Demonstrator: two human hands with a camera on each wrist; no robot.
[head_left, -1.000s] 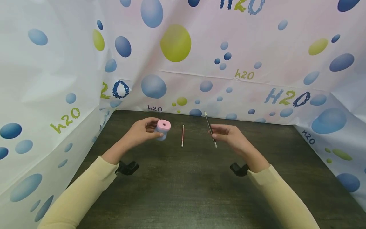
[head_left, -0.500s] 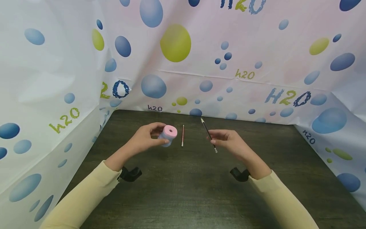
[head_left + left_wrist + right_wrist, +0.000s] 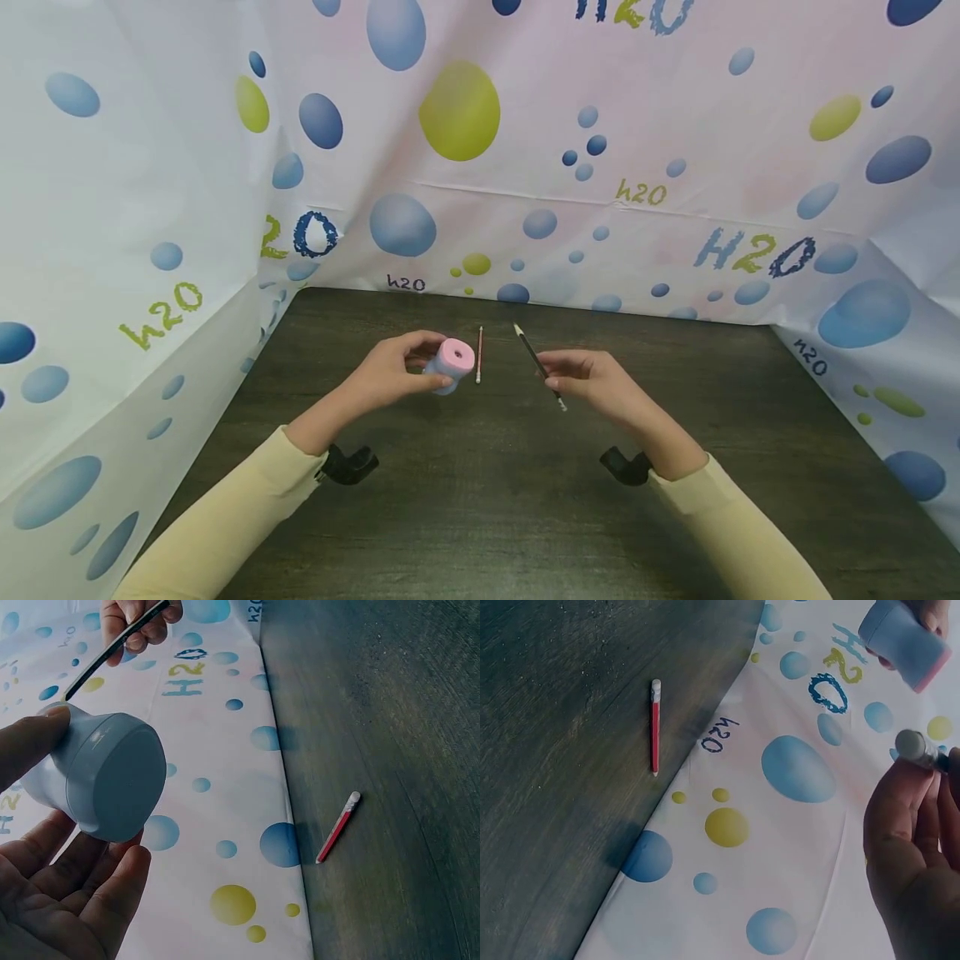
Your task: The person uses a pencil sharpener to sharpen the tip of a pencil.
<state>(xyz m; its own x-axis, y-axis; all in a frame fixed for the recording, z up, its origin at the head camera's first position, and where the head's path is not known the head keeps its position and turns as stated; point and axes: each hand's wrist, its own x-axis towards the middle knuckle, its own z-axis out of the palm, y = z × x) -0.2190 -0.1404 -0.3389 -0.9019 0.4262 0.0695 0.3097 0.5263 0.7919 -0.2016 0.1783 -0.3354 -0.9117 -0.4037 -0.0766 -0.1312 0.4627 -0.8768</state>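
My left hand (image 3: 393,368) grips a pencil sharpener (image 3: 455,358) with a light blue body and a pink top that has a small dark hole. The left wrist view shows the sharpener's rounded blue base (image 3: 124,780), with thumb and fingers on opposite sides of it. Between thumb and fingers, my right hand (image 3: 600,379) pinches a dark pencil (image 3: 533,354) with a white eraser. Its pale tip points up and left, toward the sharpener but apart from it. A red pencil (image 3: 479,357) lies on the table behind and between the hands, its white eraser end nearer me.
The dark wooden table (image 3: 495,517) ends at a white sheet (image 3: 517,108) printed with blue and green dots, which rises at the back and both sides. Black wrist mounts (image 3: 351,465) sit below the hands.
Sharpener and left hand have moved right and nearer me, the pink top tilting more to the right. The dark pencil's tip has come left and lower, closing the gap. The red pencil stays put.
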